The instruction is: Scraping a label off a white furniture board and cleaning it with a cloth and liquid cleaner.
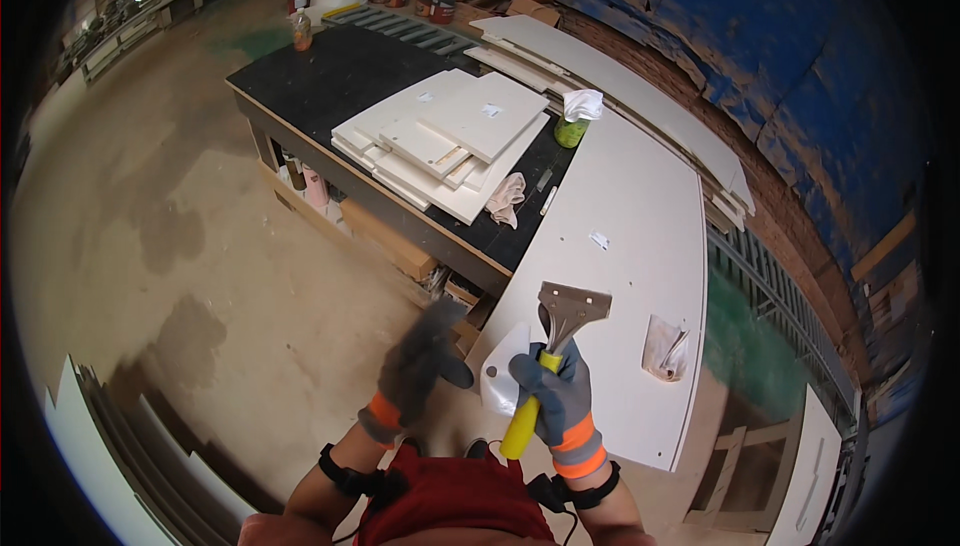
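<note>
Right hand (557, 394) grips a yellow-handled scraper (556, 342) above the white panel's (640, 246) near edge; left hand (420, 361), blurred and empty, hangs loosely open over bare concrete floor (200, 246) to the left.

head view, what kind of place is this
Most likely a woodworking or furniture workshop: white cut panels lie stacked on a black workbench, more boards lean against the wall, and the right hand holds a scraper.

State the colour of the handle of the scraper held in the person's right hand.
Yellow: the scraper handle, gripped by the gloved right hand, shows best in the head view.
</note>
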`<control>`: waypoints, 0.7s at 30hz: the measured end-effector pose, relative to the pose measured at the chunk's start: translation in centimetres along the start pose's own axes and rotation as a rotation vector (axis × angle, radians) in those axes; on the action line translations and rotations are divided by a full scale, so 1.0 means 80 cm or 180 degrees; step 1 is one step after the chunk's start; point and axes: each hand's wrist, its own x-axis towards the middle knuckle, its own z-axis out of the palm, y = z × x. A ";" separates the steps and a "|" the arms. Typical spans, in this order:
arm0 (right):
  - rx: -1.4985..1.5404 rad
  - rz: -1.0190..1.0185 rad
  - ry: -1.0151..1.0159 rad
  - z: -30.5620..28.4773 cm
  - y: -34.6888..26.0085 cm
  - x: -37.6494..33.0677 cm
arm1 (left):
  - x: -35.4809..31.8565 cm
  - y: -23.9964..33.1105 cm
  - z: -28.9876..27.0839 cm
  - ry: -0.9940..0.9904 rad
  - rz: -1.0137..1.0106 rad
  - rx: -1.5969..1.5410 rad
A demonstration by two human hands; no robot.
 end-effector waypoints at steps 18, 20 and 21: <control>-0.0835 -0.0592 -0.0765 -0.008 0.016 -0.019 | -0.026 0.005 0.005 -0.0841 -0.0082 -0.0154; -0.0525 -0.0102 -0.0888 -0.016 0.004 -0.027 | -0.028 0.016 0.004 -0.0658 -0.0327 -0.0279; -0.0772 -0.0195 -0.0782 -0.025 0.001 -0.030 | -0.024 0.027 0.005 -0.0461 -0.0237 -0.0049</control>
